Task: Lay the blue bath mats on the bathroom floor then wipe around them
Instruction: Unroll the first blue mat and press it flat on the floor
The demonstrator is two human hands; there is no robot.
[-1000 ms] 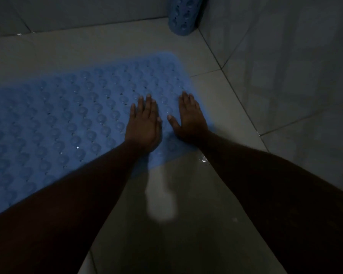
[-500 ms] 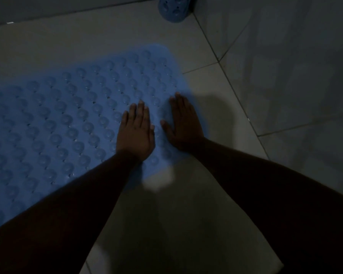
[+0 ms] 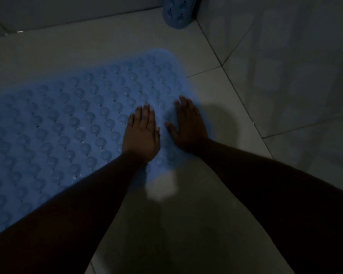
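A blue bath mat [image 3: 71, 123] with rows of round bumps lies flat on the pale tiled floor [image 3: 186, 224], reaching from the left edge to mid-frame. My left hand [image 3: 142, 135] rests palm down on the mat near its right end, fingers together. My right hand [image 3: 188, 127] lies flat beside it at the mat's right edge, thumb spread toward the left hand. Neither hand holds anything. A second blue mat [image 3: 178, 12], rolled up, stands in the far corner.
A tiled wall [image 3: 285, 66] rises along the right side and another runs across the back. The light is dim and my arms cast shadows over the floor in front of the mat.
Both hands have stayed flat on the mat's right end, sliding slightly toward me. The view has shifted a little, so the mat and the rolled mat sit differently in frame.
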